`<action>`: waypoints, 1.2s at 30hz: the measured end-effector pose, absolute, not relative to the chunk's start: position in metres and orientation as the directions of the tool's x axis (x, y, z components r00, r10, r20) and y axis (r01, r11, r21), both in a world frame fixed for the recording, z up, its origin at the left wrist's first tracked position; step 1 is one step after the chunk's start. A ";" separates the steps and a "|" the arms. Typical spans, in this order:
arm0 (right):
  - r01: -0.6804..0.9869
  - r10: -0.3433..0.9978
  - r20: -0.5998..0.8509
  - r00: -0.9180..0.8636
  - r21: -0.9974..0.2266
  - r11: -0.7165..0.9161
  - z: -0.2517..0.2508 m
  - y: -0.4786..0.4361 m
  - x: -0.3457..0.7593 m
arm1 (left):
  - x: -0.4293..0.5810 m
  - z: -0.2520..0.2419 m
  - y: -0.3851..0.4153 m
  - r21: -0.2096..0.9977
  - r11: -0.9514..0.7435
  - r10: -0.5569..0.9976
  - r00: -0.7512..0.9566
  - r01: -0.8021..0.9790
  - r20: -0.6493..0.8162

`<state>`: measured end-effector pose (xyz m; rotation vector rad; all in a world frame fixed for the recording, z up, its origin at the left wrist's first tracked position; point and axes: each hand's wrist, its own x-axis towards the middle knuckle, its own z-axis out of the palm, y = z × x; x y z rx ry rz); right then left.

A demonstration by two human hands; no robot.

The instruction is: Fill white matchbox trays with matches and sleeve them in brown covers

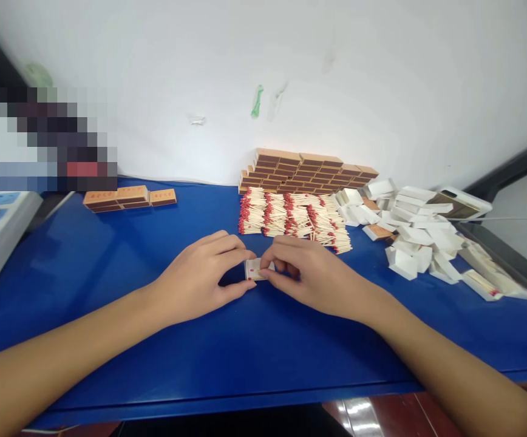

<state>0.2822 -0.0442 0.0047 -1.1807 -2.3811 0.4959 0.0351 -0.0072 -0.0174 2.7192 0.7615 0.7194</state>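
Observation:
A small white matchbox tray (253, 267) lies on the blue table in front of me, with a couple of red match heads showing in it. My left hand (204, 273) grips the tray's left end between thumb and forefinger. Over the right part of the tray, my right hand (311, 273) is closed in a pinch, and its fingers hide what they may hold. Just beyond my hands lie several heaps of red-tipped matches (296, 215).
Closed matchboxes (309, 173) are stacked against the wall, and more matchboxes (122, 197) stand at the left. White empty trays (416, 224) are piled on the right, near a phone (466, 201) and a tray filled with matches (482, 285). A power strip (6, 243) sits far left.

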 end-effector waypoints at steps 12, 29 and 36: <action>0.768 0.853 0.319 -0.414 -0.380 0.515 0.015 -0.025 0.319 | 0.034 -0.018 -0.007 0.332 -0.847 0.526 0.741 0.415 0.416; 0.878 0.897 0.219 -0.383 -0.215 0.428 0.003 0.005 0.364 | 0.033 -0.020 -0.008 0.325 -0.881 0.461 0.776 0.343 0.431; 0.890 0.916 0.156 -0.370 -0.225 0.397 0.002 0.007 0.368 | 0.034 -0.020 -0.007 0.327 -0.875 0.474 0.774 0.358 0.420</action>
